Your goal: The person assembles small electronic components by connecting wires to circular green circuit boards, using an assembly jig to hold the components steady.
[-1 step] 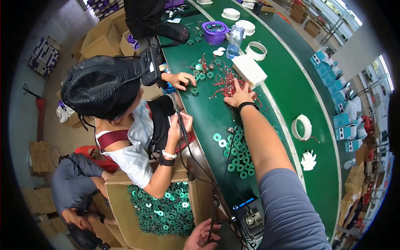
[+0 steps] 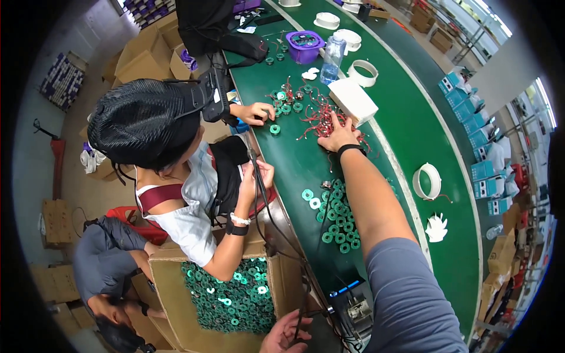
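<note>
Your right hand (image 2: 338,134) lies spread, gripping nothing, on red wires (image 2: 318,117) beside one white box (image 2: 352,100) mid-counter (image 2: 435,135). Left hand (image 2: 287,334) loosely open at one cardboard box (image 2: 170,282) of green rings (image 2: 232,297).

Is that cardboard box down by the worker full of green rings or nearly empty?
Well filled: the open cardboard box shows green rings spread across its whole visible inside.

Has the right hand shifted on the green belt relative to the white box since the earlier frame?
No. The right hand rests on the red wires just below the white box, as before.
</note>
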A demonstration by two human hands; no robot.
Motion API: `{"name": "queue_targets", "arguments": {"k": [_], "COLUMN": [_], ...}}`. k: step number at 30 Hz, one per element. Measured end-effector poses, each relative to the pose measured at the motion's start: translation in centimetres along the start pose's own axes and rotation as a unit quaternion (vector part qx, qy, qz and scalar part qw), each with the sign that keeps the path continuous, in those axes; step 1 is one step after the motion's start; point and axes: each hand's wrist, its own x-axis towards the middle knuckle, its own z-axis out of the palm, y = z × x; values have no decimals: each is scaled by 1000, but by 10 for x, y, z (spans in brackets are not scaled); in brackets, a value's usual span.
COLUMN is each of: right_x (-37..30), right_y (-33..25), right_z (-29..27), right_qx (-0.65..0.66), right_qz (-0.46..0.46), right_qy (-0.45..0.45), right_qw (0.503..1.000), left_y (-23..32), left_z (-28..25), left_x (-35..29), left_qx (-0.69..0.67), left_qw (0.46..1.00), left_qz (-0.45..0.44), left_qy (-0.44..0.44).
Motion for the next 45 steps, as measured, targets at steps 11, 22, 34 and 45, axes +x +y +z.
{"name": "queue_targets", "arguments": {"k": [11, 22, 34, 45], "right_x": [9, -23, -54, -141], "right_y": [27, 53, 69, 81], "right_z": [21, -42, -121, -191], "right_qx": [11, 137, 318, 402], "right_qz": [-119, -183, -193, -209], "right_qy": [133, 171, 128, 110], "right_qw": [984, 958, 920, 884], "left_y": [4, 6, 7, -9], "left_z": [-1, 5, 12, 5], "left_x": [-11, -35, -77, -125], "left_qx": [-5, -92, -97, 6], "left_qw": [1000, 995, 993, 988], "left_qz": [5, 27, 61, 105], "left_qy": [-13, -20, -38, -110]}}
